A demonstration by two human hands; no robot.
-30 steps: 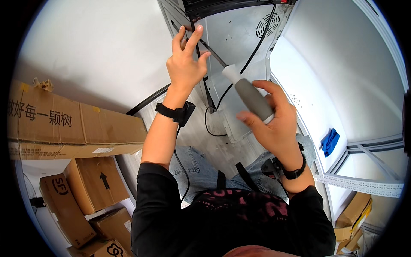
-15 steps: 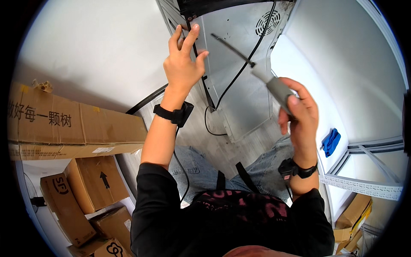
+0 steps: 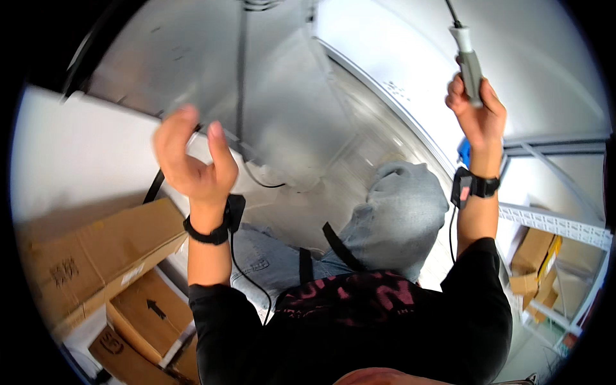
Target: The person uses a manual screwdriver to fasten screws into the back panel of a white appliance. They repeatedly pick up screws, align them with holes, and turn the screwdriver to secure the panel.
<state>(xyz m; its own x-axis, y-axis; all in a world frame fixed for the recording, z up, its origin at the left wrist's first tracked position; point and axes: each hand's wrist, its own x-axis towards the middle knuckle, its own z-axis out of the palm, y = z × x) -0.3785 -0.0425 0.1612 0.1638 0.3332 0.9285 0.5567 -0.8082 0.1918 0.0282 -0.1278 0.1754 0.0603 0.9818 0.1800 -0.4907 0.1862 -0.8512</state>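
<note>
Gripped screwdriver (image 3: 471, 67) by grey-and-white handle in right hand (image 3: 480, 122), fingers wrapped around it, shaft upward, tip cut off at upper edge. Held left hand (image 3: 197, 173) empty, fingers curled, well apart from thumb, blurred, before metal panel (image 3: 192, 64); couldn't tell contact. Saw black cable (image 3: 241, 77) along panel, cardboard boxes (image 3: 109, 253) lower left, blue cloth (image 3: 463, 151) partly behind right wrist.

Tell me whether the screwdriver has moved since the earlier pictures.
Yes: the screwdriver, in the right hand, has moved rightward, away from the metal panel.
</note>
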